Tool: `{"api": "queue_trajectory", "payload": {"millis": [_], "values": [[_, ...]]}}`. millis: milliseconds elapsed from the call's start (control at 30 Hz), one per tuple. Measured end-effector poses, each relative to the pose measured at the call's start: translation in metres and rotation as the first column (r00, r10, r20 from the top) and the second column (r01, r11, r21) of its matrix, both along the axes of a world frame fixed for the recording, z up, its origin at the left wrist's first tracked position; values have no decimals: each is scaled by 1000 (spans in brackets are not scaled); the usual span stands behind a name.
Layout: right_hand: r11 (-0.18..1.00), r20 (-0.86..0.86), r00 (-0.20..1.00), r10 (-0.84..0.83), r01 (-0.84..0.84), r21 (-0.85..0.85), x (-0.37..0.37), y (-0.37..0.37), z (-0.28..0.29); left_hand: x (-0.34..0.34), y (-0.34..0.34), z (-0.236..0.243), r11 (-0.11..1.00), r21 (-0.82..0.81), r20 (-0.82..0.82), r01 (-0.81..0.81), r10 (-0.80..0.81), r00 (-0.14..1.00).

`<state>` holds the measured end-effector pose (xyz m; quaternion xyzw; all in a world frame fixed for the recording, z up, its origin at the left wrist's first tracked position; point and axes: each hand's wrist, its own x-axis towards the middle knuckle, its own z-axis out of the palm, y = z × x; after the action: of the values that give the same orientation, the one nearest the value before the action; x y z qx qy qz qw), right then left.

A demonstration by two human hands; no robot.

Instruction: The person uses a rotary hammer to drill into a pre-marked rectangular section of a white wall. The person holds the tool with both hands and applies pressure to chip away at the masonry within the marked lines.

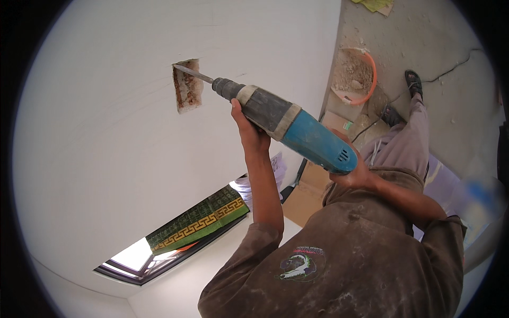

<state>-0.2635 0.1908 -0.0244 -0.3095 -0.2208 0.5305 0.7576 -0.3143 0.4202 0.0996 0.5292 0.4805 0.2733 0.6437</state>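
Observation:
A blue and dark grey rotary hammer drill (pixel 313 139) is held up at a slant against the white wall. Its long metal chisel bit (pixel 193 73) points up and left, with the tip at the upper left corner of a rectangular recess (pixel 186 93) showing rough brick and mortar. My left hand (pixel 252 130) supports the drill's dark front body from below, thumb along its side. At the rear end, my right hand (pixel 352 169) is closed around the handle; the tool's body hides some of those fingers, and the trigger cannot be seen.
An orange-rimmed bucket (pixel 374 79) of rubble stands on the dusty floor by the wall. A black cord (pixel 450 70) runs across the floor near my feet. Cardboard (pixel 307 193) lies below the drill. A window opening (pixel 196 228) with a green patterned cloth is at lower left.

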Motion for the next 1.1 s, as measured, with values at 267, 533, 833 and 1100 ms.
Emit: {"api": "queue_trajectory", "payload": {"millis": [267,533,833,1100], "values": [[999,51,998,-33,33,5,-5,9,12,-5,7,1,999,10,37,-43,42,998],[997,128,990,-57,62,-39,13,10,55,-1,22,17,998,-52,101,-28,33,994],[996,265,964,-33,55,-77,39,12,94,5,24,33,994,-110,175,-28,47,983],[996,335,942,-24,52,-75,37,19,102,4,28,37,989,-146,226,0,33,974]]}}
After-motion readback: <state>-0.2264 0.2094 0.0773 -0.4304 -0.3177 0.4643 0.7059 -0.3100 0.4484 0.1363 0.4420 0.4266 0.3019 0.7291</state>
